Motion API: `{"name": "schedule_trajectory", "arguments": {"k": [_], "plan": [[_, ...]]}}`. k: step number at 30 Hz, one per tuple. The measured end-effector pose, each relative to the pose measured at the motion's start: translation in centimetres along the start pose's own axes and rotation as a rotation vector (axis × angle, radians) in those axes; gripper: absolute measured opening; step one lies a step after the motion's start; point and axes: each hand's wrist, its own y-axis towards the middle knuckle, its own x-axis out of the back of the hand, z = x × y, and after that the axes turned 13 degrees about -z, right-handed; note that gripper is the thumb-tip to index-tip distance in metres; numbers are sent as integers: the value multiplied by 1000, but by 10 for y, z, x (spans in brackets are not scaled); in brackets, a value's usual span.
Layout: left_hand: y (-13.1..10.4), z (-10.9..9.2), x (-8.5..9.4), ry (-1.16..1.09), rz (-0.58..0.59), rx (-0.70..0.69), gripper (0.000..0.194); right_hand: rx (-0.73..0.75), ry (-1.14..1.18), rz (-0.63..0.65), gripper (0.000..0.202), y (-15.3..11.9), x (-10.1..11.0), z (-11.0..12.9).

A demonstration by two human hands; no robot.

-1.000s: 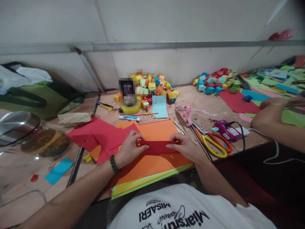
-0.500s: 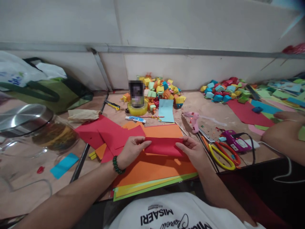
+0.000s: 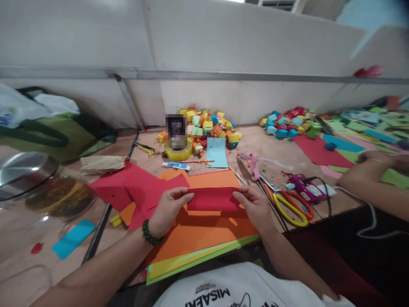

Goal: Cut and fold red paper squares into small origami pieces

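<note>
Over the orange paper stack (image 3: 204, 230): red rectangular paper strip (image 3: 213, 200).
Left hand (image 3: 166, 209), right hand (image 3: 256, 207): grip nearly closed, thumbs and fingers pinching opposite ends; light, equal tension should prevent bowing.
Left of the stack: clear jar (image 3: 88, 187), steel lid (image 3: 28, 172), brownish contents (image 3: 57, 200); farther back, green bag (image 3: 28, 143) holding white plastic (image 3: 57, 103).
</note>
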Motion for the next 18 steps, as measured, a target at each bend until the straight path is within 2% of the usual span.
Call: {"name": "schedule_trajectory", "arguments": {"k": [5,8,18], "plan": [[1,-3,-4,-85,-71,161,49,3,40,-40,35,1,-2,2],[2,-1,-6,-85,-99,209,52,-13,96,-75,31,2,-1,-2],[5,5,-4,-86,-98,194,48,-99,226,-122,29,2,2,-11]]}}
